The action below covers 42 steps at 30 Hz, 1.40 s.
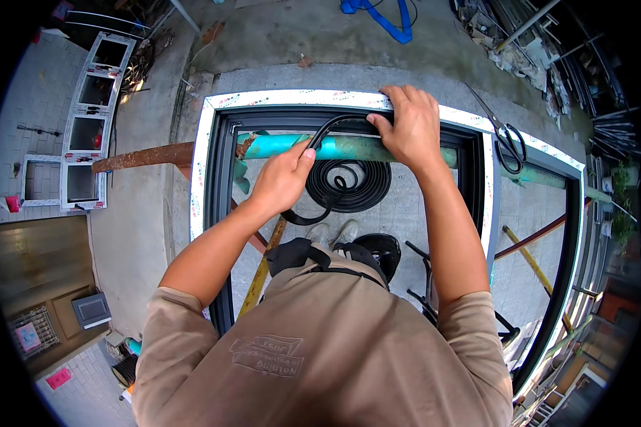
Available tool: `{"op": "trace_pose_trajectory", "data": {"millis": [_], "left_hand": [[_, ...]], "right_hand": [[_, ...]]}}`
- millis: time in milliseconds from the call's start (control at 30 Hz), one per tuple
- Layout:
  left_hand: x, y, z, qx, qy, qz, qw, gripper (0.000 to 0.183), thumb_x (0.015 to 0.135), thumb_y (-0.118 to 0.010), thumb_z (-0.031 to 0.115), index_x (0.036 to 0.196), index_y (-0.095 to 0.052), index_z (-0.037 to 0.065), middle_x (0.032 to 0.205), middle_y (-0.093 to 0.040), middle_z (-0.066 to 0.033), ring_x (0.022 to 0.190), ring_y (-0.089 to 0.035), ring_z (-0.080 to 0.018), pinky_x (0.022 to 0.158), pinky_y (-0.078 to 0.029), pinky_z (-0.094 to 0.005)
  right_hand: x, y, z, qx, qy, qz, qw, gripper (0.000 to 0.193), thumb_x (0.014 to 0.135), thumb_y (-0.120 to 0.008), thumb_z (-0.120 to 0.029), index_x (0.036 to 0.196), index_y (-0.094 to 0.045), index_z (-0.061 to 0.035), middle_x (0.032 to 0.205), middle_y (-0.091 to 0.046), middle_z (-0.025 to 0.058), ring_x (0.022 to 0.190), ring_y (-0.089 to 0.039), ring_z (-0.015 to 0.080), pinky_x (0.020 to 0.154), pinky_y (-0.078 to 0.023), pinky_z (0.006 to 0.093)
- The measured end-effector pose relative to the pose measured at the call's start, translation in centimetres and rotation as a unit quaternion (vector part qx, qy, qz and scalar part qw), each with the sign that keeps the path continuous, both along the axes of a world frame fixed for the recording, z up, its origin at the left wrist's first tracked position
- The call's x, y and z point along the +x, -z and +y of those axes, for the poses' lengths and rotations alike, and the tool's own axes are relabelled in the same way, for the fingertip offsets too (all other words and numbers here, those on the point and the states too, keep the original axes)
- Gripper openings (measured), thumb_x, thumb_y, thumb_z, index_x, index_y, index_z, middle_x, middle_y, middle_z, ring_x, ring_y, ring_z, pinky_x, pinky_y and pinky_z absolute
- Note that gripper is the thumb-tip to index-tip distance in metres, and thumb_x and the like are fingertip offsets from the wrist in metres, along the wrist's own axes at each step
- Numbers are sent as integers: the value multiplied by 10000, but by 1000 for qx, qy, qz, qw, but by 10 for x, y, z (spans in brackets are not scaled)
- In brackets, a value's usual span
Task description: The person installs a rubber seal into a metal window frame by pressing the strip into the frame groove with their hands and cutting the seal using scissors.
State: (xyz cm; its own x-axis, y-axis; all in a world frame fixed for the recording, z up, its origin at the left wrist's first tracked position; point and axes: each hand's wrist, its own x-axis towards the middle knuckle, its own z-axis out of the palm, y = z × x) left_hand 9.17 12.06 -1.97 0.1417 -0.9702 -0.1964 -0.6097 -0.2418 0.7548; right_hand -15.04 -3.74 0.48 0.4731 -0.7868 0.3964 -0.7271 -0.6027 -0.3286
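Note:
A window frame (199,156), dark inside and faced with printed white film, lies flat before me across a turquoise pipe (267,146). My left hand (281,178) is closed round a black rubber sealing strip (323,129), which arcs up to the frame's far rail. At that rail my right hand (412,128) rests with fingers over the white edge and thumb on the inner side, by the strip's end. What lies under its fingers is hidden. The strip runs down to a flat coil (349,186) on the ground, seen through the frame's opening.
Black scissors (506,139) lie on the frame, right of my right hand. A rusty pipe (146,156) reaches in from the left, and yellow bars (527,260) slant underneath. More white frames (85,124) stand far left. Blue webbing (388,25) and scrap (506,53) lie beyond.

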Motion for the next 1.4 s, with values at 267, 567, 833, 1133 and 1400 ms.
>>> {"op": "trace_pose_trajectory", "data": {"millis": [267,567,833,1133,1400], "left_hand": [[12,8,-13,26,6,65,998,514,1223,-444,449,1379,-713,39,1049,-765,-280,1051,-722,-532,929,-545,-564],[11,12,-15,-11,12,84,996,608,1216,-440,481,1346,-788,0,740,-606,-100,738,-667,-245,789,-523,-427],[18,20,-23,47,-16,148,988,589,1200,-478,528,1181,-804,38,749,-572,-29,633,-564,-154,595,-462,-346],[43,-8,-51,132,-35,153,979,581,1187,-512,520,1174,-836,39,696,-516,-3,519,-489,-123,465,-415,-316],[38,4,-41,68,-52,124,989,595,1177,-514,535,1153,-839,37,770,-614,-53,592,-579,-170,527,-471,-349]], "right_hand": [[11,-2,3,-17,28,16,999,571,831,-966,-440,1242,-804,-79,1120,-753,135,1146,-681,372,1097,-465,505],[18,3,1,-8,72,48,996,669,782,-982,-555,1174,-804,-43,1116,-756,168,1140,-664,415,1104,-451,513],[28,9,7,-72,81,63,992,708,839,-934,-628,1144,-770,-11,1057,-731,188,1088,-663,414,1006,-482,517],[53,6,-1,-22,-25,17,999,580,850,-951,-495,1118,-769,-15,1040,-760,180,1044,-711,396,980,-511,523],[48,9,1,-73,-75,48,993,684,778,-994,-479,1244,-736,-49,1069,-723,136,1031,-700,361,945,-518,492]]}}
